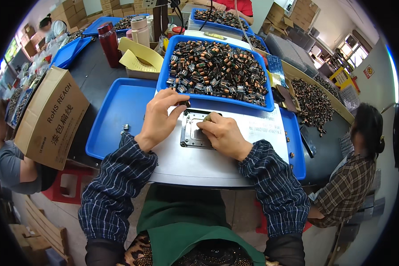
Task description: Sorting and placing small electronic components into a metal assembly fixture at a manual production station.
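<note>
"What's biggest?"
"The blue tray [165, 66] of copper-and-black components [221, 66], beyond both hands."
"And those?"
"Right hand [228, 135] curled over the metal fixture [192, 131], contents hidden, can't tell; left hand [159, 117] pinched on a small dark component [186, 103] near its upper-left corner."
"Step?"
"Single-part handling, I'd judge; next calls for fine fingertip control."

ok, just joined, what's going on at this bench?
The person's left hand pinches a small dark part near the front edge of a blue tray heaped with small copper-and-black components. The right hand has its fingertips at a flat metal fixture on a silvery work surface; whether it grips anything there is hidden.
</note>
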### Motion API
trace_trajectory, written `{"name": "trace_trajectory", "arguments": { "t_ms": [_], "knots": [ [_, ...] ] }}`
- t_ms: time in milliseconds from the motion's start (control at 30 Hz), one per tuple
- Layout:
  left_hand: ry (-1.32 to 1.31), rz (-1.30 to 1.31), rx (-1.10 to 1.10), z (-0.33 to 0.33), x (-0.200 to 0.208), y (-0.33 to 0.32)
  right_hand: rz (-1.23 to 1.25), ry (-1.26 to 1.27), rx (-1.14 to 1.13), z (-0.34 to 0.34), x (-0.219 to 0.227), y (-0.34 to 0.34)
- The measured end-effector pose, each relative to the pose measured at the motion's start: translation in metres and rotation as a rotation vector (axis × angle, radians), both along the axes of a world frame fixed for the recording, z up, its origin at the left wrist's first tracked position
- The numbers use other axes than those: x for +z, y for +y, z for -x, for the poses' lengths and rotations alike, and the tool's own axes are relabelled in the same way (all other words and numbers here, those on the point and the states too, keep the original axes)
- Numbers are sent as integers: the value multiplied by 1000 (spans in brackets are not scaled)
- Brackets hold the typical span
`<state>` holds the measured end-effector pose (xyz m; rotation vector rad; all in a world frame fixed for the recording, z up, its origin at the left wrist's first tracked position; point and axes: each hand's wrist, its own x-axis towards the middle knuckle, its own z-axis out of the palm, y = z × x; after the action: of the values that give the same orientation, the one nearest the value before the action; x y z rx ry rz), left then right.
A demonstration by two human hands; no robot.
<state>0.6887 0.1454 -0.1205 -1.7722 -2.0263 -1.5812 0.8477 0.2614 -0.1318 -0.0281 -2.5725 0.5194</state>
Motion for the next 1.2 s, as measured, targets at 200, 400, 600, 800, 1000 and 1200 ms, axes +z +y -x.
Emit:
{"name": "trace_trajectory", "arguments": {
  "t_ms": [200, 400, 600, 800, 1000, 1200],
  "knots": [
    [0, 35, -25, -4, -3, 4, -2, 2, 3, 2, -3, 0],
    [65, 55, -69, -11, -10, 5, -64, -45, -20, 4, -2, -4],
    [135, 141, -166, -16, -12, 3, 168, 237, -57, -6, 21, 28],
    [267, 128, -300, -29, -10, 11, -143, 167, -975, -108, 2, 162],
    [287, 150, -297, -28, -14, 15, 52, -197, -1265, -132, -31, 188],
    [379, 159, -283, -26, -12, 14, -22, 252, -899, -87, 3, 156]
  ]
}}
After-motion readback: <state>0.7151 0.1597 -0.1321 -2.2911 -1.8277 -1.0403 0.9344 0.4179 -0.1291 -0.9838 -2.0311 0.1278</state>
